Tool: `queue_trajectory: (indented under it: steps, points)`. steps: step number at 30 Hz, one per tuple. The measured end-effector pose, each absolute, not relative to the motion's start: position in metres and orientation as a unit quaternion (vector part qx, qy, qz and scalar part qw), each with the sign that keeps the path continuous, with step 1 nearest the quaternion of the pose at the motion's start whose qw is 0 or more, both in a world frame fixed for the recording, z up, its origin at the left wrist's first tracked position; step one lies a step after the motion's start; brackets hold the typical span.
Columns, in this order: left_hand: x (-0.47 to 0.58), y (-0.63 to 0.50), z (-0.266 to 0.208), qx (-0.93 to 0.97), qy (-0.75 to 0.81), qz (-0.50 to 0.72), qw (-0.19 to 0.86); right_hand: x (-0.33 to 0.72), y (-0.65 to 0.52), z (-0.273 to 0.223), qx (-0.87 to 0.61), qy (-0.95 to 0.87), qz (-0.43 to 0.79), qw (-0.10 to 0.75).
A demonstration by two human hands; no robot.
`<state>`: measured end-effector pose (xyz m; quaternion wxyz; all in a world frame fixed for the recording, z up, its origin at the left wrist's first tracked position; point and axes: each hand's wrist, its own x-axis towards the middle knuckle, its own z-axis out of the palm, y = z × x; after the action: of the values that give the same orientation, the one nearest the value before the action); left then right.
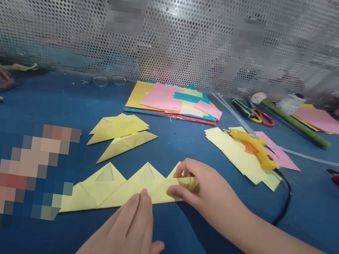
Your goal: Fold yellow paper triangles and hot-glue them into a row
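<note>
A pale yellow folded-paper strip (113, 186) with several triangular points lies across the blue table, like a paper crown. My left hand (129, 230) rests its outstretched fingertips on the strip's lower edge near the middle, thumb apart. At the strip's right end, my right hand (202, 186) pinches a folded yellow paper piece (189, 183) between thumb and curled fingers. The hand partly covers that piece, so how it meets the strip is unclear. Behind the strip lie loose folded yellow paper triangles (118, 130), overlapping each other.
A yellow hot glue gun (255, 145) lies on pale yellow sheets (232, 152), its black cord (286, 202) passing under my right forearm. Coloured papers (163, 99), eyeglasses (108, 79), scissors (262, 117) and a green stick (296, 124) sit near the perforated metal panel (183, 32). The left side is pixelated.
</note>
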<state>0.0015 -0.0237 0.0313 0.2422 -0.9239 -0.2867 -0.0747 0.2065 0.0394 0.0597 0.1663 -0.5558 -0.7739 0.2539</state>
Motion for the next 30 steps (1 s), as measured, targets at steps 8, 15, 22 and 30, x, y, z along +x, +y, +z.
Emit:
queue_trajectory:
  steps: [8, 15, 22, 30]
  points:
    - [0.006, -0.013, 0.052, -0.911, -0.313, -0.048, 0.263, 0.218, 0.05, 0.065, -0.527, -0.766, 0.336, 0.149]
    - [0.008, -0.004, 0.062, -0.914, -0.341, -0.095, 0.199, 0.235, 0.045, 0.082, -0.332, -0.897, 0.283, 0.065]
    - [0.008, -0.006, 0.054, -0.925, -0.34, -0.052, 0.163, 0.236, 0.043, 0.088, -0.311, -0.904, 0.292, 0.019]
    - [0.007, -0.003, 0.047, -0.926, -0.343, -0.062, 0.142, 0.239, 0.047, 0.095, -0.407, -0.829, 0.377, 0.072]
